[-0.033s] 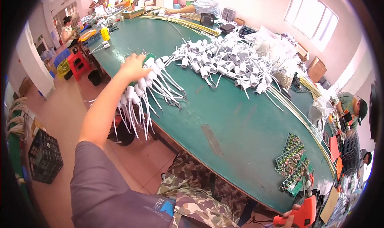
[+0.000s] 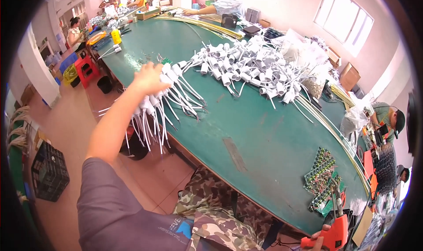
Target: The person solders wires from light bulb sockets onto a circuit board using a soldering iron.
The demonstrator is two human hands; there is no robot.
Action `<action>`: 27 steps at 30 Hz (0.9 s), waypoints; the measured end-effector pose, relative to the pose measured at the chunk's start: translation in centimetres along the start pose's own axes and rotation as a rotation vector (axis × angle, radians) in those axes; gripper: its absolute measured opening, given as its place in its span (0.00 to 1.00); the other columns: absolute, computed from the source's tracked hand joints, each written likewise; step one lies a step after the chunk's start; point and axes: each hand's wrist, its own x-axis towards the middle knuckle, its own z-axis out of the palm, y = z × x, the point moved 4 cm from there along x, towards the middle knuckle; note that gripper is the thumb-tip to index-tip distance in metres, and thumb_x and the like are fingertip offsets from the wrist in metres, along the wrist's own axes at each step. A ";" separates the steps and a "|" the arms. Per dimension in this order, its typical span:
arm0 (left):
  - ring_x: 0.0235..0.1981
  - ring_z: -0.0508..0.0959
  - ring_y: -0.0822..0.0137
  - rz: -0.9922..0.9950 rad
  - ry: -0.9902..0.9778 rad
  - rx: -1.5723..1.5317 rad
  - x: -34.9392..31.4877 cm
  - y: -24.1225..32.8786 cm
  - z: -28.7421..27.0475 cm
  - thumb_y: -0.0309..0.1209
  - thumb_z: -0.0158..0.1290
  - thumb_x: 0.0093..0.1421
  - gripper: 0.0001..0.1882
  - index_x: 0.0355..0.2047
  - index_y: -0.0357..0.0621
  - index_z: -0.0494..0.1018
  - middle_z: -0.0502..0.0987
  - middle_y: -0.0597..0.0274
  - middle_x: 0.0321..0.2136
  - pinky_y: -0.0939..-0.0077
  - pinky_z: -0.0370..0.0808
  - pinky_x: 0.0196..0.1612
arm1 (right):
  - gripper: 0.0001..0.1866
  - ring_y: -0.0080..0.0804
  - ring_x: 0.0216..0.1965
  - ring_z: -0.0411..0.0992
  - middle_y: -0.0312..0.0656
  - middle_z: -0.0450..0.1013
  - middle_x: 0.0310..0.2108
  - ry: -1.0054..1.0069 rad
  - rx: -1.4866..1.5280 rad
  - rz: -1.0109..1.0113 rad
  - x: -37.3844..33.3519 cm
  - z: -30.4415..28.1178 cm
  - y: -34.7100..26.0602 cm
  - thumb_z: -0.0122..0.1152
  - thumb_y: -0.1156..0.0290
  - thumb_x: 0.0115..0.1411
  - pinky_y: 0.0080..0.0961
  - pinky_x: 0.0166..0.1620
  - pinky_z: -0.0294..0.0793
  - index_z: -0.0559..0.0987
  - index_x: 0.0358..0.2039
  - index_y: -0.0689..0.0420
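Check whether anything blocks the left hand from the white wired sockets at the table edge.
Nothing visible does. In this view the left hand overlaps the white wired sockets; exact contact is hard to tell. The larger socket heap lies aside, farther right.

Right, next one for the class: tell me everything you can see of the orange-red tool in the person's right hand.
The orange-red tool has a smooth, plastic-looking body and a narrow, greyish, metal-looking front end. It sits at the lower right, by the edge of the green table, front end pointing up the picture, overlapping the green circuit boards in view; whether it touches them is unclear. The right hand grips it, fingers showing on its left side.
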 end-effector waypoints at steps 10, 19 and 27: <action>0.64 0.64 0.43 0.269 0.119 0.103 2.4 -3.8 4.6 0.36 0.60 0.48 0.42 0.65 0.59 0.60 0.62 0.38 0.63 0.51 0.68 0.60 | 0.29 0.24 0.31 0.72 0.53 0.72 0.48 0.080 0.072 0.070 -1.0 0.7 2.2 0.59 0.73 0.61 0.18 0.31 0.73 0.63 0.59 0.69; 0.70 0.51 0.43 0.161 -0.106 0.339 3.9 -0.7 1.5 0.34 0.62 0.46 0.48 0.68 0.54 0.54 0.52 0.43 0.68 0.30 0.50 0.65 | 0.18 0.27 0.27 0.74 0.56 0.76 0.43 0.176 0.107 -0.037 -0.8 -1.9 1.2 0.64 0.73 0.59 0.24 0.29 0.78 0.74 0.47 0.69; 0.53 0.74 0.49 1.164 0.145 -0.381 -10.7 32.7 -2.5 0.27 0.59 0.53 0.24 0.51 0.41 0.71 0.74 0.49 0.51 0.60 0.72 0.54 | 0.22 0.27 0.28 0.75 0.55 0.76 0.43 0.267 0.146 -0.052 -2.0 -3.1 1.6 0.64 0.70 0.59 0.24 0.31 0.78 0.71 0.50 0.69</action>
